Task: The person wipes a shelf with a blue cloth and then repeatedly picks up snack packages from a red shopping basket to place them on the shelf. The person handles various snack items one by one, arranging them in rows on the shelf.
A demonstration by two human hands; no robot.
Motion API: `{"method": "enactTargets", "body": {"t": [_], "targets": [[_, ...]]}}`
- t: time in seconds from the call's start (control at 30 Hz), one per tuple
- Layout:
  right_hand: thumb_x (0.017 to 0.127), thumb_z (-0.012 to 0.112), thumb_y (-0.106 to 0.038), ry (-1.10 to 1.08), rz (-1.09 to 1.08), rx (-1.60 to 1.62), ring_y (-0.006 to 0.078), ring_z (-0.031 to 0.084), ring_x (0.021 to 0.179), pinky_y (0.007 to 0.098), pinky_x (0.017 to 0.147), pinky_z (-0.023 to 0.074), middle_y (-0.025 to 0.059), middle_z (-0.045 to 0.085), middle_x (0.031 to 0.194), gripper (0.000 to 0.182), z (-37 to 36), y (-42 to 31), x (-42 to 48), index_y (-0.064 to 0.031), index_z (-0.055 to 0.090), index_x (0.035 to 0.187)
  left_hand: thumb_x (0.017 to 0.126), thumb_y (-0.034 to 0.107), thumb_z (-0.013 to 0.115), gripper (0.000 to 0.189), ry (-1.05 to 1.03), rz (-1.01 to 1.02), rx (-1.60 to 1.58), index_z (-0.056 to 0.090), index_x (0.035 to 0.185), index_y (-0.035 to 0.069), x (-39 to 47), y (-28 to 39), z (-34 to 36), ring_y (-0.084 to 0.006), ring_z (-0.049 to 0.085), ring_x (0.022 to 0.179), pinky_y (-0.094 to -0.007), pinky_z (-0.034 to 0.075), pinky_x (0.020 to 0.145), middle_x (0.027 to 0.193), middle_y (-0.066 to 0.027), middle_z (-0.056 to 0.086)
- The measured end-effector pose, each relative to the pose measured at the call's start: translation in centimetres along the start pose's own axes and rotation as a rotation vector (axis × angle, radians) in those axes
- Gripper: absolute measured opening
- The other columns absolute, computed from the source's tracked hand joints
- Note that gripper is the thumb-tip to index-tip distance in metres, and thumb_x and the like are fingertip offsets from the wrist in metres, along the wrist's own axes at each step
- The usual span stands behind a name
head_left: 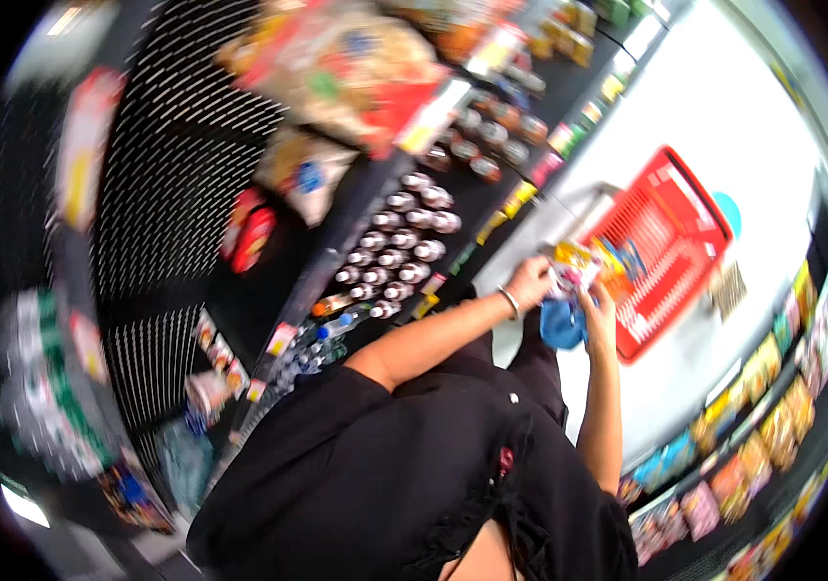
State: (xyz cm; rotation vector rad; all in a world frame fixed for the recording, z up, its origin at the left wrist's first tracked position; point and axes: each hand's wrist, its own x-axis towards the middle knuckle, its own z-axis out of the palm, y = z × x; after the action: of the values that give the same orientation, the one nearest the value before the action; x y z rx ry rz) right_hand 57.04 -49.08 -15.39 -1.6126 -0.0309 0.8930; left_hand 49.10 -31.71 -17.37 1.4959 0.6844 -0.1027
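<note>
My left hand (530,282), with a metal bracelet at the wrist, grips the left side of a yellow, white and pink snack packet (573,270). My right hand (599,301) closes on the packet's lower right side. A blue item (563,324), too blurred to name, hangs just below the packet, beside the fingers of my right hand. Just beyond both hands a red plastic shopping basket (675,240) stands on the white floor. Orange and blue packets (621,265) show at the basket's near left edge, partly behind the held packet.
Shelves along the left hold bottles with white caps (392,258), large bags (356,80) and a red packet (252,236). A wrapped bottle pack (43,385) is at far left. Snack bags line the shelves (740,436) at lower right. A blue round floor mark (727,212) lies beyond the basket.
</note>
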Motion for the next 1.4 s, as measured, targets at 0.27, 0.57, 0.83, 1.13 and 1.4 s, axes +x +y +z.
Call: {"method": "enactTargets", "body": {"t": [0.27, 0.57, 0.83, 1.13, 1.4], "targets": [[0.088, 0.067, -0.007, -0.323, -0.140, -0.077, 0.0109, 0.063, 0.082, 0.0269, 0.075, 0.0504, 0.0051, 0.070, 0.094, 0.026, 12.2, -2.0, -2.7, 0.0008, 0.063, 0.113, 0.088, 0.008, 0.062, 0.013, 0.263, 0.161, 0.029, 0.061, 0.097, -0.002, -11.2, 2.1, -11.6, -0.0074, 0.058, 0.077, -0.0276, 0.049, 0.068, 0.083, -0.0049, 0.064], [0.086, 0.068, -0.004, -0.719, -0.441, -0.407, 0.0121, 0.065, 0.085, 0.0284, 0.078, 0.0515, 0.0083, 0.070, 0.095, 0.032, 26.3, -14.4, -6.0, 0.0000, 0.058, 0.117, 0.088, 0.003, 0.065, 0.017, 0.798, 0.359, -0.208, 0.063, 0.103, -0.004, -23.0, 3.7, -20.3, -0.0132, 0.067, 0.085, -0.0267, 0.052, 0.075, 0.092, -0.0097, 0.070], [0.082, 0.073, -0.009, -0.700, -0.809, -0.502, 0.0265, 0.071, 0.095, 0.0350, 0.084, 0.0530, 0.0165, 0.072, 0.100, 0.056, 37.3, -18.1, -7.8, -0.0092, 0.050, 0.133, 0.091, 0.001, 0.062, 0.003, 1.057, 0.447, -0.263, 0.060, 0.093, 0.000, -26.2, 5.8, -29.5, -0.0042, 0.055, 0.074, -0.0222, 0.045, 0.067, 0.080, 0.0016, 0.061], [0.079, 0.069, -0.007, -0.622, -0.981, -0.598, 0.0320, 0.067, 0.103, 0.0373, 0.084, 0.0538, 0.0189, 0.069, 0.109, 0.053, 41.6, -15.5, -7.0, -0.0071, 0.055, 0.130, 0.082, 0.005, 0.068, 0.015, 1.296, 0.395, 0.178, 0.061, 0.096, 0.005, -23.7, 1.9, -34.9, -0.0240, 0.068, 0.071, -0.0344, 0.051, 0.062, 0.081, -0.0110, 0.068], [0.079, 0.064, -0.007, -0.605, -0.923, -0.666, 0.0384, 0.065, 0.098, 0.0405, 0.080, 0.0532, 0.0196, 0.067, 0.109, 0.041, 41.4, -15.0, -7.6, -0.0055, 0.061, 0.120, 0.081, 0.006, 0.065, 0.033, 1.309, 0.265, 0.365, 0.055, 0.112, 0.008, -23.7, 2.4, -34.6, -0.0380, 0.066, 0.079, -0.0473, 0.053, 0.067, 0.086, -0.0162, 0.068]]}}
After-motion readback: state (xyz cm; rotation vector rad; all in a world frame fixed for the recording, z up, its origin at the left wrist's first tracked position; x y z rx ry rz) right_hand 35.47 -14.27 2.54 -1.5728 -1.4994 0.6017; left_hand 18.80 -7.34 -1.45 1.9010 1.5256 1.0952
